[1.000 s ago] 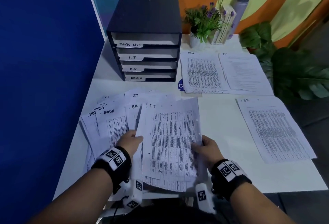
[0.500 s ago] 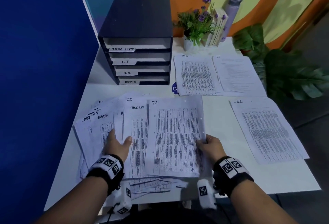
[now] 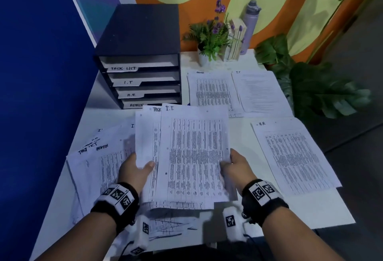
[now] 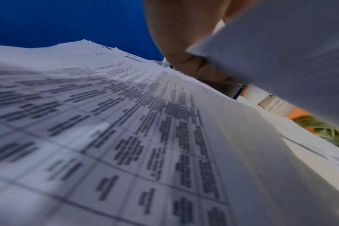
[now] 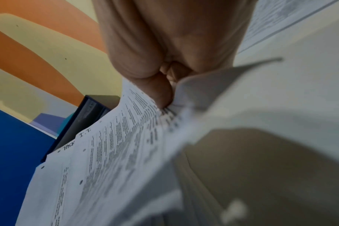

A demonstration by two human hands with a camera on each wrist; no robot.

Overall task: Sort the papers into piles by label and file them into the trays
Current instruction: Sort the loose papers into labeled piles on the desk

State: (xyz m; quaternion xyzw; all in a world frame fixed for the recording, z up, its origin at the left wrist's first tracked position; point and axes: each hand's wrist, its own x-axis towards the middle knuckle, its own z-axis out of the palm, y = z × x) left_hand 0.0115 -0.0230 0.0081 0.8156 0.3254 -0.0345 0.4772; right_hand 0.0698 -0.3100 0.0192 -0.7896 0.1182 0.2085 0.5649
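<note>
- Your right hand (image 3: 238,167) pinches the right edge of the I.T. sheet (image 3: 194,157), thumb on the printed face, fingers curled behind it; the right wrist view shows the paper clamped at the thumb tip.
- Your left hand (image 3: 134,171) grips the left edge of the sheet headed TASK (image 3: 148,146), which sits just behind and left of the I.T. sheet, thumb lying across its front.
- Both held sheets are lifted off the white table (image 3: 238,134), tilted toward you, above the near middle.
- A loose spread of unsorted papers (image 3: 97,157) lies under and left of your left hand; ADMIN, TASK and I.T. headings show on it.
- Sorted piles lie on the right: an ADMIN pile (image 3: 211,92) and an I.T. pile (image 3: 259,90) side by side at the far side, an H.R. pile (image 3: 294,155) nearer you.
- At far left stands the dark tray unit (image 3: 141,32), its slots labelled TASK LIST, I.T, H.R. and ADMIN from top to bottom.
- Beyond the piles stand a small potted plant (image 3: 209,36) and a lilac bottle (image 3: 250,22).
</note>
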